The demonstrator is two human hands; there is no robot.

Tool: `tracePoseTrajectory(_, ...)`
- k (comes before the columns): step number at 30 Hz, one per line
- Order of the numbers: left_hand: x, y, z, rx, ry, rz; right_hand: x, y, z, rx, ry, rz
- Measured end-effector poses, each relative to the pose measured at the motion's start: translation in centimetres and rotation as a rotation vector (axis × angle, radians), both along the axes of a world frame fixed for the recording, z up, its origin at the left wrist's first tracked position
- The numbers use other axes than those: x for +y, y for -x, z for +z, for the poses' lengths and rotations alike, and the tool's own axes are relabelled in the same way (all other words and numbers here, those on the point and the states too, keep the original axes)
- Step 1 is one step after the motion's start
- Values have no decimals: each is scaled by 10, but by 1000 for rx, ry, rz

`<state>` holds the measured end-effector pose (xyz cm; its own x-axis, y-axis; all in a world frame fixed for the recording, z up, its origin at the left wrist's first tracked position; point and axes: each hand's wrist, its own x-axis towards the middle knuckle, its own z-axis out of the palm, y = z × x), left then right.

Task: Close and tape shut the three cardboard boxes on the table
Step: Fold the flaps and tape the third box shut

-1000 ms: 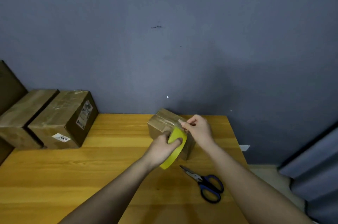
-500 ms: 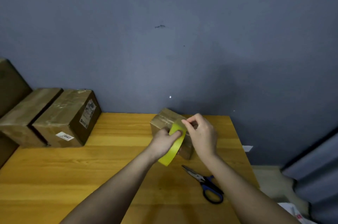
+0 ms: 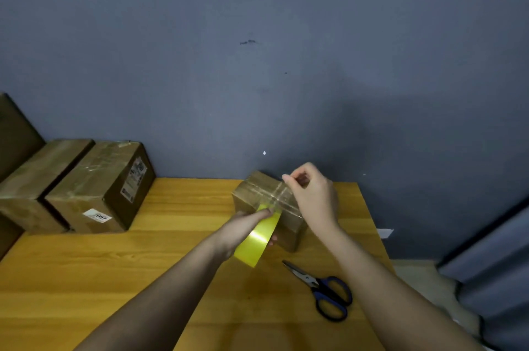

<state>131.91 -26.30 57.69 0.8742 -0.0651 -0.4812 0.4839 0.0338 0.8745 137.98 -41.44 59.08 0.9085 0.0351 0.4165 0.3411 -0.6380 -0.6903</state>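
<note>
Taping the small box [image 3: 266, 198] at the counter's [image 3: 143, 264] far edge, at 12 o'clock: the tape roll [image 3: 257, 239] is gripped by the left hand [image 3: 243, 229], its free end pinched by the right hand [image 3: 312, 193]. Next, the strip likely needs pressing down and cutting; scissors [image 3: 320, 290] lie at 4 o'clock. Since half a second ago, the strip has been drawn farther across the lid.

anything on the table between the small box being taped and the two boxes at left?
Head view: bare wooden table between the small box and the labelled box; nothing lies there.
</note>
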Motion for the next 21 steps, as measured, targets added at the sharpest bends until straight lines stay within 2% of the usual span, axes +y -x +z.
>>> tracePoseTrajectory(4, 2, 17, 4, -173, 61, -128, -7, -31, -5, 268, -156, -47)
tracePoseTrajectory(8, -2, 16, 5, -328, -43, -133, -11, -44, -8, 321, -99, -87)
tracePoseTrajectory(10, 0, 12, 2, -361, -179, -159, -11, -43, -3, 293, -62, -108)
tracePoseTrajectory(14, 8, 4, -3, -434, -718, -222, -10, -31, 9, 185, 68, -140)
tracePoseTrajectory(15, 9, 2, -3, -435, -815, -219, -9, -27, 10, 156, 75, -144)
tracePoseTrajectory(16, 9, 1, -3, -421, -832, -208, -6, -23, 11, 128, 65, -149)
tracePoseTrajectory(17, 8, 0, -3, -383, -743, -180, -3, -19, 11, 86, 55, -149)
tracePoseTrajectory(21, 5, 0, -1, -196, -184, -7, 4, -13, 13, -60, 19, -119)
